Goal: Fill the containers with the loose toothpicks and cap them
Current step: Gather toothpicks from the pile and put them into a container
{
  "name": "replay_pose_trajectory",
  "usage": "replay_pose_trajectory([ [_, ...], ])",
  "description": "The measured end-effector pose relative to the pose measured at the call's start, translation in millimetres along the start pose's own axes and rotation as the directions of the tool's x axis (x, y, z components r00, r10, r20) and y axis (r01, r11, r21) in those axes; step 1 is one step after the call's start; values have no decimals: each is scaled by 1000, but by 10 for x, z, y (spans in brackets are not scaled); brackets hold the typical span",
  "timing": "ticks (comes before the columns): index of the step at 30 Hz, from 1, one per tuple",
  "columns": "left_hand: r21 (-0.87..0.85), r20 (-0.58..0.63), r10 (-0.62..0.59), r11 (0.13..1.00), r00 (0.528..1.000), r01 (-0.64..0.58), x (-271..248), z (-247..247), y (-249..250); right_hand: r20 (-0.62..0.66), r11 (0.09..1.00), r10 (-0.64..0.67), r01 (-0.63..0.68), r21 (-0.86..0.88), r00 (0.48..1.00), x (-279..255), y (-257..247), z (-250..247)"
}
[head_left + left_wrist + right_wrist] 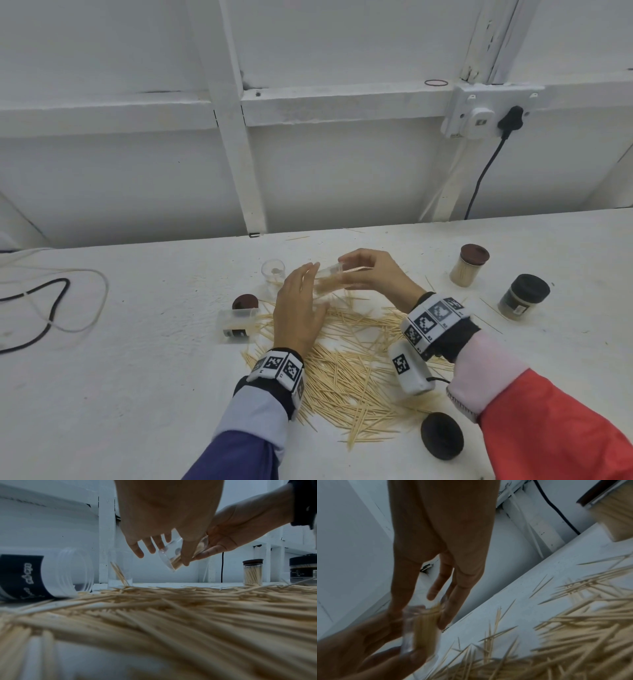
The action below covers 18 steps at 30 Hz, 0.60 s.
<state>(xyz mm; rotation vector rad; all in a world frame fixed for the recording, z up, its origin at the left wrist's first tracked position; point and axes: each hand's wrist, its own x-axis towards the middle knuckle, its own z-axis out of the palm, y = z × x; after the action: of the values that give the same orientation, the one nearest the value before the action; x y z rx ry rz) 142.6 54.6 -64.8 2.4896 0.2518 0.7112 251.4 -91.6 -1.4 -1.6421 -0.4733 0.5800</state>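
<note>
Right grip: we held a clear vial point(330, 278) of toothpicks, tilted.
Left grip: fingers point(301, 277) straight against it.
Labels: unreadable.

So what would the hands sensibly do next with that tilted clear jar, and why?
Probably tip the clear jar upright and settle its toothpicks. The right hand holds it tilted and partly filled, the left hand is open at its mouth, and a big pile of loose toothpicks lies below.
</note>
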Motion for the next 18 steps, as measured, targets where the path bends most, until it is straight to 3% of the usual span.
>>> replay_pose_trajectory([
  [2, -7, -8, 3, 1000, 1000, -3, 0, -4, 0, 22, 999, 8, -8, -32, 1000, 10, -1, -16],
  [5, 1, 3, 6, 1000, 1000, -6, -3, -6, 14, 169, 997, 59, -49, -65, 984, 35, -9, -56],
  [11, -21, 89, -55, 998, 995, 57, -11, 13, 7, 377, 978, 204, -175, -109, 904, 367, -83, -290],
  [13, -16, 99, -79, 997, 992, 81, -12, 16, -2, 279, 957, 236, -173, -234, 931, 567, -54, -352],
  [15, -5, 99, -98, 995, 990, 99, -13, 18, -8, 80, 901, 190, -142, -410, 979, 813, 42, -403],
  [18, 9, 97, -98, 995, 990, 98, -14, 20, -2, -95, 715, 69, -116, -689, 993, 1187, 210, -508],
])
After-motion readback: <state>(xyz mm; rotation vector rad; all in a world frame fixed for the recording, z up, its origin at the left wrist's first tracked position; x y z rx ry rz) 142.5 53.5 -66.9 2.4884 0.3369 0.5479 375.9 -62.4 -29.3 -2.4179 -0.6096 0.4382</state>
